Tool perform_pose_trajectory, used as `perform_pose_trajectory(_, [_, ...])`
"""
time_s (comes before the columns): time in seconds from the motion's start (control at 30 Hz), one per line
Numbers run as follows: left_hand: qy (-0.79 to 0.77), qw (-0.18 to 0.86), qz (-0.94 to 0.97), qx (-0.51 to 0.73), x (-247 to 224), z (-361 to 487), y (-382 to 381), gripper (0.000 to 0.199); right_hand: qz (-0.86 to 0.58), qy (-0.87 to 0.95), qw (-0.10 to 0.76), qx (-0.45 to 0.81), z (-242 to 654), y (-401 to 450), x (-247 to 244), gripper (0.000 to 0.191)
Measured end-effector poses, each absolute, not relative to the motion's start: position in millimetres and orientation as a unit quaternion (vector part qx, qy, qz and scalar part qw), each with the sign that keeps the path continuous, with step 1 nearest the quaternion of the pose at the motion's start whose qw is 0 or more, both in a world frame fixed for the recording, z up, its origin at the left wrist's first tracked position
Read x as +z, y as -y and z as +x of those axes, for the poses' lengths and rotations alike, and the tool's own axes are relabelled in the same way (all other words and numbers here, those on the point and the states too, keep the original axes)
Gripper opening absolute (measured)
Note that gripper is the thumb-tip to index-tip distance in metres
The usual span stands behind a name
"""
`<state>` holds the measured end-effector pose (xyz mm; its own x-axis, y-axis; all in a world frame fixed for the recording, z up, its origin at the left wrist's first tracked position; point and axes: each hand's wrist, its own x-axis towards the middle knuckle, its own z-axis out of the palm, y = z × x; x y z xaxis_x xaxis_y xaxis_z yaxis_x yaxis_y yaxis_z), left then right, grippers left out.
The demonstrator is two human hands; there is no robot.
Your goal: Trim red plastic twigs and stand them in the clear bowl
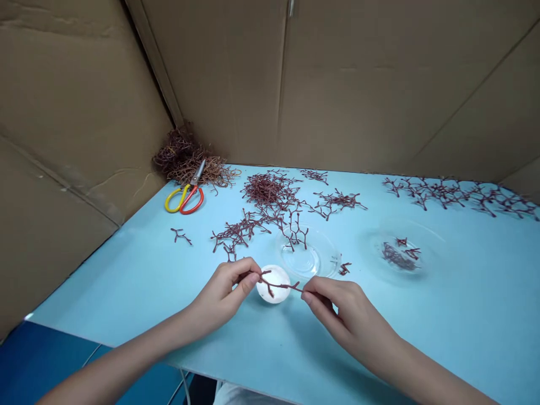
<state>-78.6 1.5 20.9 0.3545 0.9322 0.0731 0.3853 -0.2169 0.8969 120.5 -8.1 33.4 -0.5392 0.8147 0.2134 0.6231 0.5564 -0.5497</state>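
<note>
A thin brown branched twig piece (278, 286) is stretched level between my two hands, above a small round white dish (274, 275). My left hand (232, 287) pinches its left end between thumb and fingers. The right end is pinched in my right hand (333, 304). Just behind the dish stands a clear plastic bowl (324, 242) with twig pieces at its left rim. A small dark cluster of pieces (345, 269) lies by the bowl's right side.
Scissors (192, 194) with yellow and red handles lie back left, beside a tangled brown pile (181, 154). Loose twig heaps (270, 190) spread behind the bowl. More branched pieces (459, 194) line the back right, behind another clear bowl (400, 256). Cardboard walls (358, 84) enclose the blue table (464, 337).
</note>
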Motion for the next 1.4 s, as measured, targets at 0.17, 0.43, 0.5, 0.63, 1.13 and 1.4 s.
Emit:
perform_pose_trajectory(0.17, [-0.438, 0.335, 0.781, 0.293, 19, -79, -18, 0.023, -0.425, 0.852, 0.247, 0.181, 116, 12, 17, 0.021])
perform_pose_trajectory(0.43, [-0.401, 0.291, 0.844, 0.207, 10, -75, -29, 0.023, -0.423, 0.863, 0.241, 0.134, 114, 15, 1, 0.025])
perform_pose_trajectory(0.5, [-0.399, 0.274, 0.856, 0.183, 8, -74, -29, 0.023, -0.418, 0.869, 0.241, 0.114, 115, 16, -3, 0.026])
perform_pose_trajectory(0.63, [-0.395, 0.249, 0.872, 0.151, 5, -74, -29, 0.024, -0.41, 0.878, 0.231, 0.084, 117, 17, -7, 0.028])
perform_pose_trajectory(1.13, [-0.364, 0.159, 0.911, 0.112, -2, -70, -26, 0.021, -0.405, 0.879, 0.235, 0.084, 118, 15, -12, 0.031])
perform_pose_trajectory(1.4, [-0.375, 0.172, 0.892, 0.185, 6, -76, -24, 0.024, -0.43, 0.828, 0.284, 0.22, 122, 15, -6, 0.02])
